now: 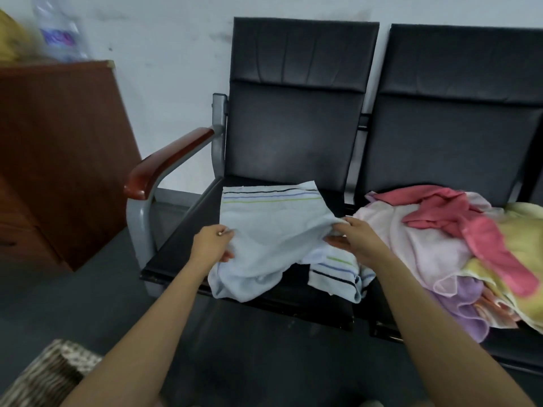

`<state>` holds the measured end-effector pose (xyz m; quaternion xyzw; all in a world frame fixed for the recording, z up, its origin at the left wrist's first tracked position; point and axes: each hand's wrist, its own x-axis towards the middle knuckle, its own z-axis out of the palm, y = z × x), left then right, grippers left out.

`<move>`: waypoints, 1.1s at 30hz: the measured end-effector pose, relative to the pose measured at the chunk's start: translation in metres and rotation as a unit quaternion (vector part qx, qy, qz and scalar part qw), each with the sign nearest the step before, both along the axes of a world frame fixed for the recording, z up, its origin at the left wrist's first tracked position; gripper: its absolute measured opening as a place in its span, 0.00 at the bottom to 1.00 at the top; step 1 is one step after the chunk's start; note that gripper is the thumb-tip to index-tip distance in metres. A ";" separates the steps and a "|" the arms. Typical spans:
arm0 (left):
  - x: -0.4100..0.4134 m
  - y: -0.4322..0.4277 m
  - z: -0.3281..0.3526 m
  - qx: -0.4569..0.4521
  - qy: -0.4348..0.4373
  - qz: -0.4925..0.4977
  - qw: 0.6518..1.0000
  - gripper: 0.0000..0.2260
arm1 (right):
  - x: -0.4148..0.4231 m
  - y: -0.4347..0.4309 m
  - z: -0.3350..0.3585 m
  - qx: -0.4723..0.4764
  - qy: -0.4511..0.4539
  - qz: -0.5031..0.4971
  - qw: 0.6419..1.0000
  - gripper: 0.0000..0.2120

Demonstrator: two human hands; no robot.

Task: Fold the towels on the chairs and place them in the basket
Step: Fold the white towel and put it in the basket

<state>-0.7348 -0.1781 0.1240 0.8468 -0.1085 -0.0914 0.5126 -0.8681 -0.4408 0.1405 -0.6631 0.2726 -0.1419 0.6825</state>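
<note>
Head: left hand [213, 243], right hand [357, 240] pinch towel [273, 227] edges.

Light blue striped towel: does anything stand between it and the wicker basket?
Nothing visible does. Both the left hand and right hand grip the light blue striped towel on the left chair seat; only floor and the person's own left forearm lie toward the wicker basket.

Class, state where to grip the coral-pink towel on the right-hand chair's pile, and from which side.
Pinch the coral-pink towel at its bunched upper fold, coming from above: it lies on top of the pile, so it should lift free.
</note>
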 end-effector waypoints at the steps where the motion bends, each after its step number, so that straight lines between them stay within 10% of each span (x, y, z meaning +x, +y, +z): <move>1: -0.005 -0.002 0.016 -0.094 0.031 0.011 0.995 0.06 | 0.000 0.001 0.016 -0.013 -0.024 -0.005 1.000 0.04; 7: -0.031 0.000 0.133 -0.312 -0.075 0.014 0.947 0.05 | -0.024 0.019 0.140 -0.127 -0.164 -0.090 0.974 0.05; 18: -0.098 0.058 0.231 -0.449 -0.186 0.001 0.874 0.06 | -0.126 0.088 0.251 -0.290 -0.280 -0.161 0.901 0.06; 33: -0.033 0.036 0.045 -0.126 -0.049 0.093 0.987 0.09 | -0.053 0.029 0.063 -0.222 -0.011 -0.097 0.970 0.07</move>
